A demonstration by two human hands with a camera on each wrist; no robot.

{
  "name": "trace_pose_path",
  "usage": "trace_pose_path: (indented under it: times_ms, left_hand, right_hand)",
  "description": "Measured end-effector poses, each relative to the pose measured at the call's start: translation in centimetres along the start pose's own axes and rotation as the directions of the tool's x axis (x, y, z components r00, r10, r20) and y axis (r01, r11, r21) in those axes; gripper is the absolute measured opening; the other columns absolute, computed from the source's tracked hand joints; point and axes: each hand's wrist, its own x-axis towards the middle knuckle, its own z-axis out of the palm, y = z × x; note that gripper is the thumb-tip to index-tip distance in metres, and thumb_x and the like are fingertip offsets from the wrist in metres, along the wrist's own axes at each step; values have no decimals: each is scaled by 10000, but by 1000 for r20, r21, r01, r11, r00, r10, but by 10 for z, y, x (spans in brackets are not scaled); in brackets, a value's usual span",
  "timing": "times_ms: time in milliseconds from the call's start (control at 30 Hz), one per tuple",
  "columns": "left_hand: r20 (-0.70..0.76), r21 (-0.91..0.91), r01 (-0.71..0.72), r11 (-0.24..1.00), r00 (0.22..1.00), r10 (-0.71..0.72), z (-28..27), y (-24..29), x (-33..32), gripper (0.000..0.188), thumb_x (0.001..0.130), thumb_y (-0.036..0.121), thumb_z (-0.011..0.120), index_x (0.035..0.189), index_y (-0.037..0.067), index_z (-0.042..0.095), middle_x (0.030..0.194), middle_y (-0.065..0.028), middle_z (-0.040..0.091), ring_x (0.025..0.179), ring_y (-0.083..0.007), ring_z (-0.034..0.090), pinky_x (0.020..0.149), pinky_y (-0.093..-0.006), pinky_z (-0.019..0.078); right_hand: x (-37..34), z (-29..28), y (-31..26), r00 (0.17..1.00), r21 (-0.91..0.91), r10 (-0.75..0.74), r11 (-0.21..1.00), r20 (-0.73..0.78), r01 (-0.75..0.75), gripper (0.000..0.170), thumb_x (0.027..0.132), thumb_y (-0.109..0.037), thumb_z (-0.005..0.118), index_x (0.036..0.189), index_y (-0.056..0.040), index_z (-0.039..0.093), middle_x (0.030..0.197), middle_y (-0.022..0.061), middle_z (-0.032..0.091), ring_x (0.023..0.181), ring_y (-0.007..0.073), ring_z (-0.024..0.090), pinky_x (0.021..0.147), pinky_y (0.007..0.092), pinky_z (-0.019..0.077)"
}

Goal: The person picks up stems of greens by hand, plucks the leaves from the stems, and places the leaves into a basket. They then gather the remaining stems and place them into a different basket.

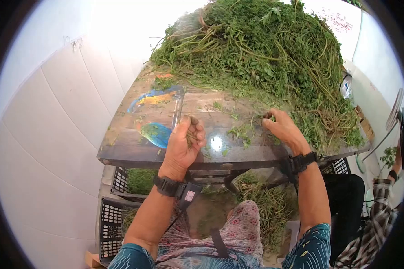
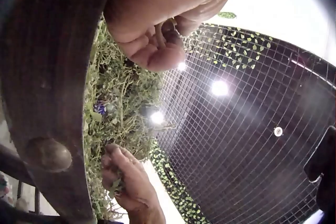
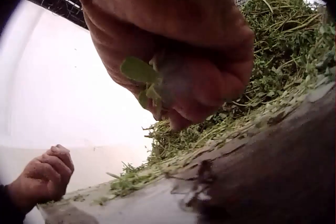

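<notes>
Above the front of the table (image 1: 197,154), the left hand (image 1: 186,142) curls its fingers round a few thin green stems (image 1: 191,140). To its right, the right hand (image 1: 283,127) pinches a small bit of greenery between thumb and fingers. Small green leaves (image 3: 139,70) stick out of the right hand (image 3: 178,61) in the right wrist view. The left hand (image 2: 168,19) fills the top of the left wrist view, its fingers curled inward. A large heap of leafy stems (image 1: 256,54) covers the back and right of the table.
Loose leaves (image 1: 242,132) lie between the hands. Black crates (image 1: 111,228) stand below the table at the left, and more greenery (image 1: 269,210) lies on the floor. At the far right is a person in a checked sleeve (image 1: 381,195).
</notes>
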Motion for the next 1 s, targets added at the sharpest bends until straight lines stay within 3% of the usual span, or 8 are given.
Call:
trace_pose_path:
  times_ms: [67,167,267,367,467,700,833,1000]
  left_hand:
    - [-8,-1,-1,1000,1000,1,2,0,-1,214,931,269,460,887,62,495,761,-55,555,613,-145,515,507,-274,402]
    - [-10,13,19,1000,1000,-19,5,-2,0,224,931,272,461,881,57,497,761,-56,557,613,-144,518,508,-273,406]
    - [-6,19,13,1000,1000,-13,2,-4,3,224,931,271,461,878,57,498,764,-56,560,607,-142,518,511,-274,408]
    - [35,35,36,999,999,-37,-3,-1,2,220,951,282,419,895,85,499,796,-43,558,643,-138,498,518,-263,400]
    - [15,39,36,999,999,-36,-1,1,-2,224,951,285,422,891,86,503,793,-45,560,650,-136,500,524,-263,402]
    - [37,-80,69,994,997,-66,-4,10,-16,228,945,317,433,900,106,505,791,-33,527,634,-136,473,525,-260,394]
    - [91,-63,131,989,988,-125,-23,41,-68,278,938,372,426,881,111,503,757,-20,491,624,-129,457,501,-256,377]
    - [-252,149,232,961,949,-190,-89,92,-148,310,939,375,417,805,110,503,724,-8,482,611,-122,459,483,-246,371]
  right_hand:
    - [5,2,16,999,-111,-45,993,-29,41,315,764,-178,544,961,65,577,861,230,618,808,348,596,736,411,456]
    - [20,8,25,999,-260,-5,965,32,13,335,745,-177,554,992,47,595,898,237,618,856,371,592,763,415,456]
    - [37,28,7,986,-301,-76,946,149,119,345,743,-186,564,1020,16,611,890,228,624,843,353,600,755,403,461]
    - [35,22,-43,983,2,-56,998,172,57,316,780,-174,558,1009,39,599,810,149,627,740,219,575,674,334,446]
    - [44,20,-39,989,183,-90,981,113,69,320,789,-184,562,1011,43,598,780,105,612,704,166,536,649,303,432]
    - [-3,5,-36,988,95,-25,995,155,10,292,811,-174,513,994,35,602,782,85,602,736,157,539,672,301,430]
    - [-41,12,-39,996,182,-60,982,63,47,312,793,-178,501,994,39,602,826,106,628,781,188,564,718,325,442]
    - [-47,40,-17,998,224,16,975,-62,-2,274,855,-208,501,982,25,572,803,51,581,727,138,517,670,265,410]
